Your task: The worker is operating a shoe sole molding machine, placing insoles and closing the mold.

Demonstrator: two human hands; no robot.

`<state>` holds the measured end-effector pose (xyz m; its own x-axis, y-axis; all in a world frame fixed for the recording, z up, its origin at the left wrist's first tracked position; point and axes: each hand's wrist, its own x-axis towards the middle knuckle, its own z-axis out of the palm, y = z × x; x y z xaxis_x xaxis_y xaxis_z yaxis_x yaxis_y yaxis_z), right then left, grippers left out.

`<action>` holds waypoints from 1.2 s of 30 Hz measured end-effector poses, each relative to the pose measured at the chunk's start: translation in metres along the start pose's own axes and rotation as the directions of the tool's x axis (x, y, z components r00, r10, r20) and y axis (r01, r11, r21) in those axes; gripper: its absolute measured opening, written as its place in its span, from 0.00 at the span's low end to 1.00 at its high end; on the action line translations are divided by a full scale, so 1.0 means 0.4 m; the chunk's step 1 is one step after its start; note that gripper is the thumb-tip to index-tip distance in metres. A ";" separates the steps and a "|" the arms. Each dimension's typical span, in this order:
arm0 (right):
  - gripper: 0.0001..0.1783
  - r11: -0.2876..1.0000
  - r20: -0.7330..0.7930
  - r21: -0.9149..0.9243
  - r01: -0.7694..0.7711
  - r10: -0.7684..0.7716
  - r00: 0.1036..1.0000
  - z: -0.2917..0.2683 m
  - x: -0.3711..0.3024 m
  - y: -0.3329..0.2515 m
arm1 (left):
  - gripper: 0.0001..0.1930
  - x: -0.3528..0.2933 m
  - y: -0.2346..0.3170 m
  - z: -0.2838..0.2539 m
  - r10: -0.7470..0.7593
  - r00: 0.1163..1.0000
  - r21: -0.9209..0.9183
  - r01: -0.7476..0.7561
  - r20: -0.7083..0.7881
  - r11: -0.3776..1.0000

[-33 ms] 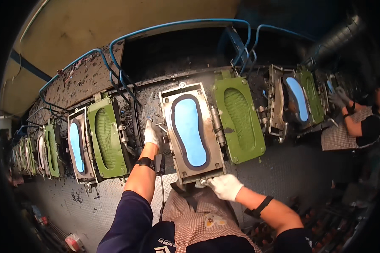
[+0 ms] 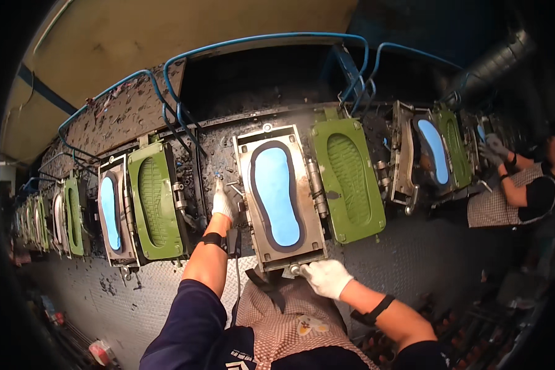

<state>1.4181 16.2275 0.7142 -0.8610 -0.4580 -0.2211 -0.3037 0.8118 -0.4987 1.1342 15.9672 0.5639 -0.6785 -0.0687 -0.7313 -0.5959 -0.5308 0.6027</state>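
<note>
In front of me lies an open shoe-sole mold (image 2: 313,239) with a metal frame. A bright blue sole (image 2: 274,197) with a dark rim rests in its cavity. Hinged on the right is the green lid (image 2: 350,179), laid back with a tread pattern in its recess. My left hand (image 2: 222,202), in a white glove, is by the mold's left side near a metal pin; a finger stretches out forward, and the others are partly hidden. At the mold's near edge, my gloved right hand (image 2: 328,278) closes its fingers on a round metal knob (image 2: 295,269).
More open molds stand in a row, including one with a blue sole (image 2: 109,209) and a green lid (image 2: 156,203) at left. Blue bent rails (image 2: 265,37) rise behind. Dark scraps litter the bench. At far right a co-worker's gloved hands (image 2: 494,148) are over another mold.
The whole view has shifted slightly downward in the picture. Both my hands stay at the same spots on the mold; nothing has been let go.
</note>
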 end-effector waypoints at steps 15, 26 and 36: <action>0.17 0.774 -0.404 0.370 -0.514 0.633 0.661 -0.151 -0.375 0.299 | 0.20 -0.252 -0.088 -0.145 0.569 0.821 0.773 -0.393 0.052 0.497; 0.21 0.598 -0.483 -0.191 -0.778 0.632 0.605 -0.486 -0.270 0.981 | 0.30 -0.795 -0.495 0.602 0.044 0.389 0.386 -0.921 0.920 0.058; 0.16 0.786 -0.324 -0.259 -0.561 0.477 0.817 -0.572 -0.210 1.226 | 0.51 -0.652 -0.823 0.961 0.292 0.827 0.849 -0.522 0.481 0.080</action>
<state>1.2481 16.7469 0.6802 -0.9806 0.1301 -0.1467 0.1388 0.9890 -0.0509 1.3422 16.4846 0.6787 -0.9416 0.1941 -0.2752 -0.0583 0.7108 0.7010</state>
